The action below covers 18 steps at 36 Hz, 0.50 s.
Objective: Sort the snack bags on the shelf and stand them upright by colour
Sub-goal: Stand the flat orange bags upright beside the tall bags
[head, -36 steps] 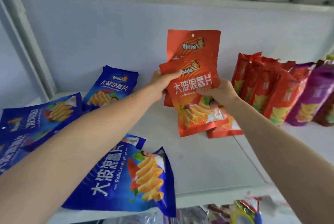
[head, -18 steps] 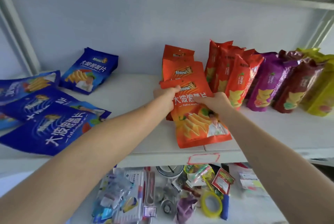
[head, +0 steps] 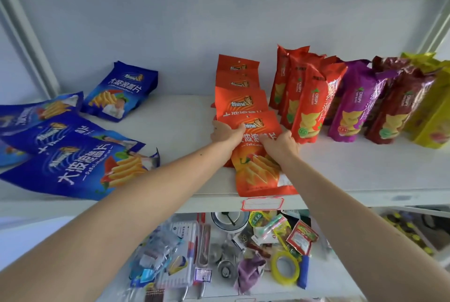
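Observation:
Several orange snack bags lie overlapped in a row from the shelf's back wall to its front edge. The nearest orange bag (head: 258, 170) reaches that edge. My left hand (head: 225, 132) grips its upper left corner and my right hand (head: 280, 143) presses on its upper right part. More orange bags (head: 237, 77) lean behind it. Upright red bags (head: 309, 104), purple bags (head: 350, 104), maroon bags (head: 399, 102) and yellow bags (head: 433, 106) stand to the right. Several blue bags (head: 78, 167) lie flat on the left, one blue bag (head: 121, 89) further back.
The white shelf (head: 353, 170) has a red-bordered label (head: 263, 203) on its front lip. The lower shelf holds clutter: a yellow tape roll (head: 285, 268), packets, a purple cloth and metal parts. Grey uprights frame both sides.
Both hands have brought the orange bags down from the air onto the shelf and laid the front one flat. The view has tilted down, so the lower shelf shows.

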Each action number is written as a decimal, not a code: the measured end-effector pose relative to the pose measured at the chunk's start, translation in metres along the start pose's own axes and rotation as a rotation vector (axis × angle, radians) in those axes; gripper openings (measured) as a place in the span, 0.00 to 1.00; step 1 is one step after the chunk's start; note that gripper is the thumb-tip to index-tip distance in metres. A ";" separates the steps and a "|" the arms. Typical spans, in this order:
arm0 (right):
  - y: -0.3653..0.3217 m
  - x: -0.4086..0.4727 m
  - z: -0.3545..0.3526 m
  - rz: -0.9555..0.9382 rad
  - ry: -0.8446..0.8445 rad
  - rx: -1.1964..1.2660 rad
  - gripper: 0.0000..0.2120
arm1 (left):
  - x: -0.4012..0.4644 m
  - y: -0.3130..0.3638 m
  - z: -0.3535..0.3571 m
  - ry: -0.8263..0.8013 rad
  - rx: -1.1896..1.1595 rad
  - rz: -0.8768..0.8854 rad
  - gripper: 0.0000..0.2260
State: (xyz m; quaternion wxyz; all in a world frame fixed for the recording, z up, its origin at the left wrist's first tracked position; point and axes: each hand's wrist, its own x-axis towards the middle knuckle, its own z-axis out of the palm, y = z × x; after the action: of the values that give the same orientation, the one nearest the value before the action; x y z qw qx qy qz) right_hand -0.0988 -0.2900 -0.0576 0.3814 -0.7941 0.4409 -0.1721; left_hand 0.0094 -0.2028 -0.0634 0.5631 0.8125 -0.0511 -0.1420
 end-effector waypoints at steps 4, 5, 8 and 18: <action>0.000 0.002 0.004 -0.042 0.024 0.005 0.36 | 0.003 -0.002 0.004 0.011 -0.037 0.028 0.34; -0.001 0.003 0.004 -0.046 0.028 0.006 0.36 | 0.006 -0.003 0.004 0.004 -0.042 0.048 0.34; -0.004 0.008 0.007 -0.046 0.035 0.004 0.36 | 0.017 -0.005 0.007 -0.029 -0.063 0.112 0.37; -0.019 0.028 0.019 -0.054 0.083 -0.045 0.33 | 0.047 0.003 0.003 -0.025 0.069 0.244 0.34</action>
State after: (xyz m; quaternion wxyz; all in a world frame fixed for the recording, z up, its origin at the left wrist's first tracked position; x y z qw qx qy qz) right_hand -0.0605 -0.2984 -0.0575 0.3402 -0.8062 0.4383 -0.2053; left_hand 0.0539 -0.2184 -0.0695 0.5471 0.8173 -0.1617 -0.0808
